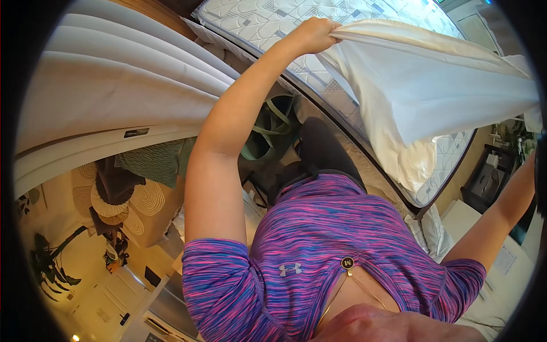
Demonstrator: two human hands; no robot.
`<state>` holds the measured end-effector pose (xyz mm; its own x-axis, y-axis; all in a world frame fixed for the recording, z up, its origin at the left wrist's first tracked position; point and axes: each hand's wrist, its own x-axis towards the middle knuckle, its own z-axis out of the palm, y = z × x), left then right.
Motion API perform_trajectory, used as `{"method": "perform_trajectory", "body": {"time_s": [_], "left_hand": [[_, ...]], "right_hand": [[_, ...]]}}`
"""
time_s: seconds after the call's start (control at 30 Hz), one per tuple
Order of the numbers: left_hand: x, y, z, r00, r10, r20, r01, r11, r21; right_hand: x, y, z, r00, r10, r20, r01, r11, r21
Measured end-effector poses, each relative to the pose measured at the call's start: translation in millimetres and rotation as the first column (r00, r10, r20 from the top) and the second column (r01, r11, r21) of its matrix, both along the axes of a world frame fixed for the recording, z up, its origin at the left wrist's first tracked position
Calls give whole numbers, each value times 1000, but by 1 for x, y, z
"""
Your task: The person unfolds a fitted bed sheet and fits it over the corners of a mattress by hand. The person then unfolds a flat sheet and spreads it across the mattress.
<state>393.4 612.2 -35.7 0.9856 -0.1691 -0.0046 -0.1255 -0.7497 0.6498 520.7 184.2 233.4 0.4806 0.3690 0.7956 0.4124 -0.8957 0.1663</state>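
Observation:
My left hand (pixel 314 35) is closed in a fist around the edge of a white bed sheet (pixel 450 85), above the bare mattress (pixel 256 23). From there the cloth stretches across to the right edge of the view, its lower part bunched and hanging over the mattress corner. My right forearm (pixel 510 199) reaches up along the right side. The hand at its end lies beyond the edge of the picture, so its fingers and anything in them are hidden.
To the left, a pale curtain-like cloth (pixel 125 85) hangs in folds. A green bag with straps (pixel 273 125) is on the floor beside the bed. A black stand (pixel 487 174) and white furniture (pixel 504 259) are at the right. Cushions and a plant (pixel 51 265) appear lower left.

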Motion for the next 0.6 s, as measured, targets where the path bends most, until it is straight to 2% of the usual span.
{"method": "perform_trajectory", "body": {"time_s": [0.07, 0.13, 0.2, 0.23, 0.3, 0.47, 0.53, 0.57, 0.6], "left_hand": [[-4, 3, -2, 997, -4, 82, 7, 999, -33], [-9, 6, 0, 997, -25, 67, 28, 999, -42], [-9, 10, 0, 997, -43, 67, 47, 998, -48], [-11, 11, -1, 991, -47, 126, 54, 997, -51], [-12, 13, 1, 981, -61, 183, 72, 996, -56], [-10, 16, 6, 998, -18, -56, 15, 999, -52], [-13, 19, 5, 997, -9, -78, 4, 998, -65], [-14, 21, 2, 994, -2, -114, -7, 997, -79], [-16, 23, 0, 999, -7, -41, 4, 998, -63]], "right_hand": [[9, 8, -10, 998, -48, -35, 49, 997, 55], [15, 10, -19, 993, -93, -75, 100, 989, 106], [23, 7, -23, 998, 49, 35, -51, 996, 67], [25, 4, -23, 989, 118, 87, -122, 992, 40], [13, 11, -21, 988, 90, 122, -98, 993, 61], [-12, 12, -9, 982, 73, 172, -95, 987, 127], [-14, 14, -6, 980, 183, 77, -197, 930, 311], [-17, 20, -6, 980, 182, 79, -198, 929, 312], [-21, 26, -7, 978, 210, 9, -199, 911, 361]]}}
